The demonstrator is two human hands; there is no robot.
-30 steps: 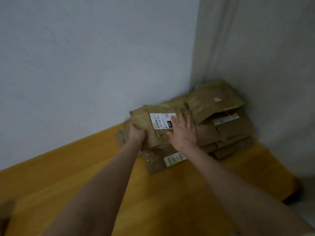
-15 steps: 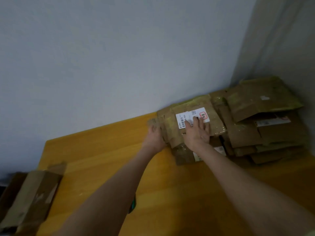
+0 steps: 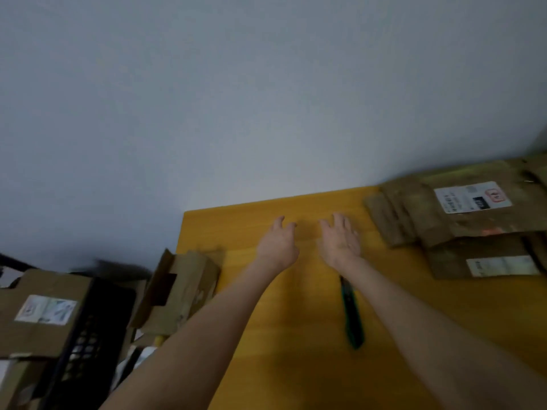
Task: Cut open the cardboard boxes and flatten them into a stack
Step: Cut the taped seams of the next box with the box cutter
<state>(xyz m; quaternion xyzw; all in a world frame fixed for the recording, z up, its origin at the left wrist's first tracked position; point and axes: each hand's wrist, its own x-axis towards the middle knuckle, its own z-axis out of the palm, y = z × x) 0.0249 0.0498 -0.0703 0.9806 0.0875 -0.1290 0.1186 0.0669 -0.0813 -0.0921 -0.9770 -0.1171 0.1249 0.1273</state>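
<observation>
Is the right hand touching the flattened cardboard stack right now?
Apart. The head view shows a strip of bare yellow table between the right hand and the flattened stack.

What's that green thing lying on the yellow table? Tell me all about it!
It looks like a utility knife: long, slim, green with black trim, probably plastic. It lies flat on the table, just beside the right forearm, which hides its far tip. Nobody holds it. Blur hides any blade.
</observation>
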